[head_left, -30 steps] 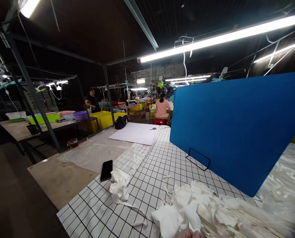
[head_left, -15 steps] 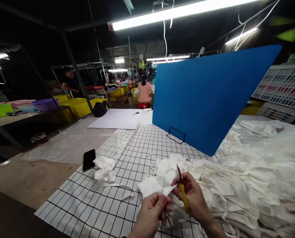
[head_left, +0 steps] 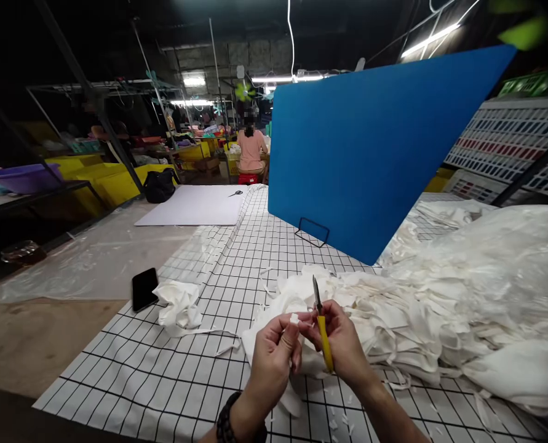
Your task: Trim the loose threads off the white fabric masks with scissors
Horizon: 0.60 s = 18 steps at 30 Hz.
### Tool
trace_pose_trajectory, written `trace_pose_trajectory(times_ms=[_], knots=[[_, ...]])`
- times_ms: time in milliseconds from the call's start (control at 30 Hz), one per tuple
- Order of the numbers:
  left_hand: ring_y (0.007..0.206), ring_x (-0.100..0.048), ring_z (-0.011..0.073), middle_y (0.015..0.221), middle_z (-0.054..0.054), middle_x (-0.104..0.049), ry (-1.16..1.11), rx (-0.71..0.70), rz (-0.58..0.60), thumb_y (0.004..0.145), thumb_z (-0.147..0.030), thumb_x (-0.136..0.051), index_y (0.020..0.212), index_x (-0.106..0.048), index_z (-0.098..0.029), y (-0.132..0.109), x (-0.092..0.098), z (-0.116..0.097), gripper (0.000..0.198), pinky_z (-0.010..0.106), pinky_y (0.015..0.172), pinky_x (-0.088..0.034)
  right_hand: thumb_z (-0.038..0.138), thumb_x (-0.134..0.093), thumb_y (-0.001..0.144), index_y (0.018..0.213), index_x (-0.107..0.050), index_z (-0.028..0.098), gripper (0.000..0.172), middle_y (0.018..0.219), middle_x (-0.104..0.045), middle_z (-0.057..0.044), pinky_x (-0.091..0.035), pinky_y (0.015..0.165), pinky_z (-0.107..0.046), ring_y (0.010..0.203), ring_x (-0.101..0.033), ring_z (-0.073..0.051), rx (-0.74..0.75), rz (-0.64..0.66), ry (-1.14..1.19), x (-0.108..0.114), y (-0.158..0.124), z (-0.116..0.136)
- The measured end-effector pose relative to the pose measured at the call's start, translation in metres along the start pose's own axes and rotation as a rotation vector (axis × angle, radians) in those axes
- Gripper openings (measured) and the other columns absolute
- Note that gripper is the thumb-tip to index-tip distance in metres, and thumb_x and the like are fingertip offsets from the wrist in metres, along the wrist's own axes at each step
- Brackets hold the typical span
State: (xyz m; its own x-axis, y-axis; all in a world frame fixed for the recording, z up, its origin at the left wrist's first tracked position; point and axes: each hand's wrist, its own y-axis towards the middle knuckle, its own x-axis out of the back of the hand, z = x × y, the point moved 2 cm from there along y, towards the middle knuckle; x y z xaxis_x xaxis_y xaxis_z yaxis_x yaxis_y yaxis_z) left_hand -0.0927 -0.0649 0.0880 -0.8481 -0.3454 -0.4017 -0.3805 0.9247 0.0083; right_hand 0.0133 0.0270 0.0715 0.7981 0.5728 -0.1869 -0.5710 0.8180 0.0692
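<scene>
Between thumb and fingers my left hand (head_left: pixel 276 351) pinches a piece of white fabric (head_left: pixel 294 319), with a small folded bit poking out at the fingertips. Beside it, my right hand (head_left: pixel 345 344) is closed around yellow-handled scissors (head_left: pixel 324 341) whose blades point up and away. The right fingertips meet the left ones at the fabric; what lies between them is partly hidden. Below the hands hangs more white cloth, and small white scraps (head_left: pixel 333 423) lie on the checked tablecloth (head_left: pixel 163 381).
A large heap of white fabric pieces (head_left: pixel 416 307) covers the right side. One crumpled white piece (head_left: pixel 179 304) lies left, beside a black phone (head_left: pixel 144 289). A blue board (head_left: pixel 370 154) stands behind on a wire stand (head_left: pixel 311 232). Dark scissors (head_left: pixel 235 193) rest on a white board (head_left: pixel 190 206).
The view has shifted down and right. My hands have drawn closer together, and the fabric's pointed edge between them now shows as a small folded bit at the left fingertips.
</scene>
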Motion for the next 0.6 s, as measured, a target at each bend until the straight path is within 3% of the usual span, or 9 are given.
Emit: trace_pose_trajectory(times_ms=[67,167,267,400,600], knots=[[0.038,-0.041,0.0057,0.046,-0.006,-0.047,0.01,0.015,-0.009,0.09,-0.044,-0.058,0.09,-0.065,-0.013,0.005,0.005,0.005,0.032,0.018,0.043,-0.033,0.034,-0.082,0.07,0.087,-0.046,0.023,0.041,0.086,-0.061,0.001,-0.042,0.055,-0.022,0.065,-0.053,-0.011,-0.061,0.014,-0.017,0.01,-0.002,0.0],[0.047,-0.052,0.0081,0.055,-0.003,-0.056,0.108,-0.019,-0.024,0.091,-0.04,-0.058,0.09,-0.065,-0.012,0.008,0.012,0.009,0.029,0.021,0.054,-0.042,0.038,-0.077,0.074,0.085,-0.044,0.023,0.038,0.08,-0.058,0.003,-0.04,0.057,-0.023,0.064,-0.049,-0.011,-0.047,-0.036,-0.204,0.034,-0.01,0.014],[0.058,-0.058,0.0104,0.061,-0.001,-0.06,0.235,-0.07,-0.001,0.094,-0.036,-0.055,0.093,-0.065,-0.014,0.005,0.015,0.007,0.024,0.024,0.068,-0.047,0.037,-0.078,0.071,0.083,-0.044,0.024,0.039,0.068,-0.049,0.006,-0.037,0.056,-0.024,0.061,-0.043,-0.012,-0.057,0.034,-0.599,0.049,-0.02,0.037],[0.067,-0.06,0.0127,0.068,0.0,-0.059,0.4,-0.13,0.065,0.096,-0.032,-0.051,0.092,-0.064,-0.016,0.001,0.013,0.002,0.021,0.025,0.072,-0.047,0.039,-0.077,0.068,0.084,-0.044,0.024,0.04,0.068,-0.051,0.006,-0.034,0.055,-0.026,0.059,-0.044,-0.013,-0.053,0.172,-1.005,0.043,-0.028,0.061],[0.062,-0.058,0.011,0.079,0.0,-0.055,0.47,-0.172,0.148,0.097,-0.03,-0.047,0.09,-0.062,-0.018,0.0,0.012,0.002,0.02,0.024,0.063,-0.046,0.044,-0.073,0.07,0.081,-0.043,0.023,0.038,0.07,-0.054,0.004,-0.034,0.057,-0.026,0.06,-0.046,-0.015,-0.028,0.217,-1.14,0.026,-0.028,0.073]])
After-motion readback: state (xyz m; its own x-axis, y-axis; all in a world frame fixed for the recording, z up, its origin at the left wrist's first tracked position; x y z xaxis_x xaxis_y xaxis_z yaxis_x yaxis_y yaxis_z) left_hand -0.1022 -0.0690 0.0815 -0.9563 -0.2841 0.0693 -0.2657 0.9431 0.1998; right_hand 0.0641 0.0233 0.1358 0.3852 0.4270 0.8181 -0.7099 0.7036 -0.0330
